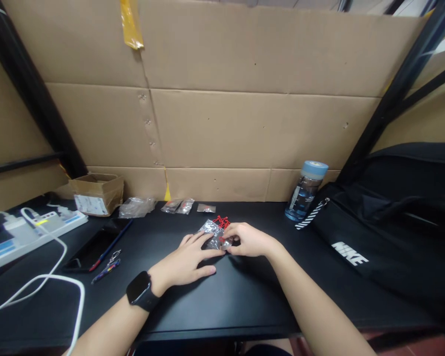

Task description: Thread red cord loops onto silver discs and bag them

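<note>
In the middle of the black table lies a small shiny clear plastic bag (210,228), crumpled. My left hand (191,258) rests flat with its fingers outstretched, the fingertips touching the bag's near side. My right hand (250,238) has thumb and fingers pinched at the bag's right end, where something red shows through; the fingers partly hide it. Just behind the bag is a small heap of red pieces (222,221), thin and too small to make out in detail. A dark smartwatch (139,288) is on my left wrist.
Small plastic packets (185,206) and clear bags (136,207) lie along the back. Leftward are an open cardboard box (98,193), a power strip (37,240) with a white cable, a phone (100,244) and a keychain (107,268). Rightward stand a water bottle (304,193) and a black bag (385,222).
</note>
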`<act>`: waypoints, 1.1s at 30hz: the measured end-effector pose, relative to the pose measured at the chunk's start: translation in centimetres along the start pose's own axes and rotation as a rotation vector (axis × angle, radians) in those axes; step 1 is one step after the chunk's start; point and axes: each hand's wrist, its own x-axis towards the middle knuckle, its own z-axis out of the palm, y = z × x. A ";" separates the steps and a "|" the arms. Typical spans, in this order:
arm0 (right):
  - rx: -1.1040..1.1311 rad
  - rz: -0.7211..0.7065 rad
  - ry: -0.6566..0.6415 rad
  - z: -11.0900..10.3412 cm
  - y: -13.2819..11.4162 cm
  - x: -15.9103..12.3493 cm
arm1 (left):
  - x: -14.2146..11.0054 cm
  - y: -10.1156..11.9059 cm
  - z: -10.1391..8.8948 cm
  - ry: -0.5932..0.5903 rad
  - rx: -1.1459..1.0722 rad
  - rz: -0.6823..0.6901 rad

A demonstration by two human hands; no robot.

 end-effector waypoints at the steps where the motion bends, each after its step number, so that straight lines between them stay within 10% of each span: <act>1: -0.006 -0.015 -0.008 -0.1 0.0 -0.1 | 0.0 0.0 0.0 -0.005 -0.002 0.002; 25: -0.158 0.322 0.325 3.7 0.1 2.5 | 0.0 -0.1 0.0 0.037 -0.009 0.067; 33: -0.007 0.228 0.185 2.9 1.0 1.7 | 0.0 -0.7 0.0 0.097 -0.035 0.029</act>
